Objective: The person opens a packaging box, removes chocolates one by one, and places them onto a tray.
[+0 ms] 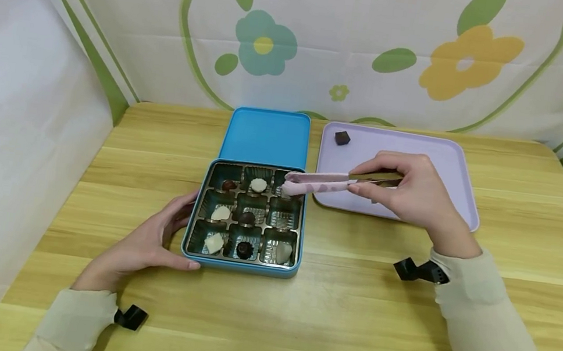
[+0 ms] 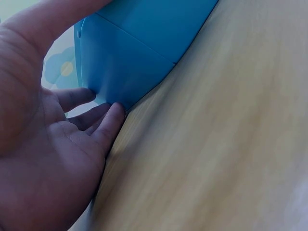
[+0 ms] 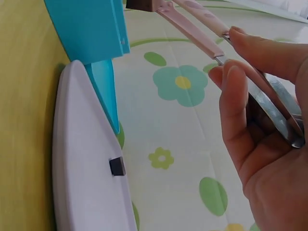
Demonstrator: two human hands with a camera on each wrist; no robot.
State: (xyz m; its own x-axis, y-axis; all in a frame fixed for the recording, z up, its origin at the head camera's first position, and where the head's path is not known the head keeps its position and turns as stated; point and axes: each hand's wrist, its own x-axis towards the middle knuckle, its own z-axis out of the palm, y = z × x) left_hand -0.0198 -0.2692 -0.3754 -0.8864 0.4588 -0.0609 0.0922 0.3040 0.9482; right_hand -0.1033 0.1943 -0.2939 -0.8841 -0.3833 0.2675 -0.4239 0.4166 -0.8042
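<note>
My right hand (image 1: 406, 191) pinches a pair of tongs (image 1: 317, 183) with pink tips and metal handles. The tips hover over the back-right compartment of a blue tin (image 1: 249, 267). In the right wrist view, a brown chocolate (image 3: 140, 5) sits at the tong tips, partly cut off by the frame edge; the head view hides it. At the tin's front-left corner, my left hand (image 1: 152, 241) grips it, thumb along the front and fingers against the left side. Inside the tin's divided insert lie several chocolates, among them a white one (image 1: 213, 242) and a dark one (image 1: 244, 249).
The tin's blue lid (image 1: 267, 137) extends behind it. To the right lies a lilac tray (image 1: 437, 153) bearing a dark chocolate (image 1: 341, 138) near its back-left corner. A flower-printed cloth (image 1: 329, 46) hangs behind the wooden table (image 1: 326, 327).
</note>
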